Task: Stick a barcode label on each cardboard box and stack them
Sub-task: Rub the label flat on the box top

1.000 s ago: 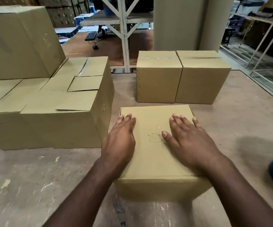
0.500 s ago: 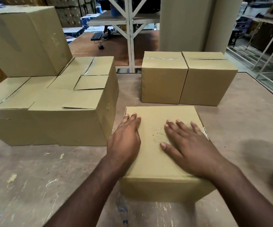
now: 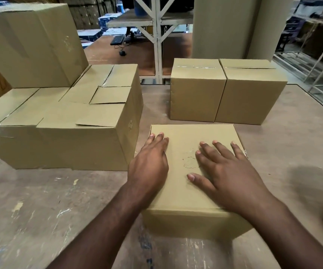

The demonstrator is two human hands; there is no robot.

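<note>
A plain cardboard box (image 3: pixel 187 193) sits on the worn table (image 3: pixel 40 206) right in front of me. My left hand (image 3: pixel 149 166) lies flat on the left part of its top, fingers together. My right hand (image 3: pixel 226 169) lies flat on the right part, fingers spread, reaching the right edge. Between the hands the top shows a scuffed patch (image 3: pixel 190 158). No barcode label is visible on this box. Neither hand holds anything.
A block of large boxes (image 3: pixel 69 121) stands at the left with another box (image 3: pixel 30 45) stacked on its back. Two boxes (image 3: pixel 197 92) (image 3: pixel 251 94) stand side by side behind the near box. Shelving and rolled cardboard lie beyond the table.
My right hand has slid rightwards across the box top and spread its fingers. The left hand has stayed put. The view has shifted slightly.
</note>
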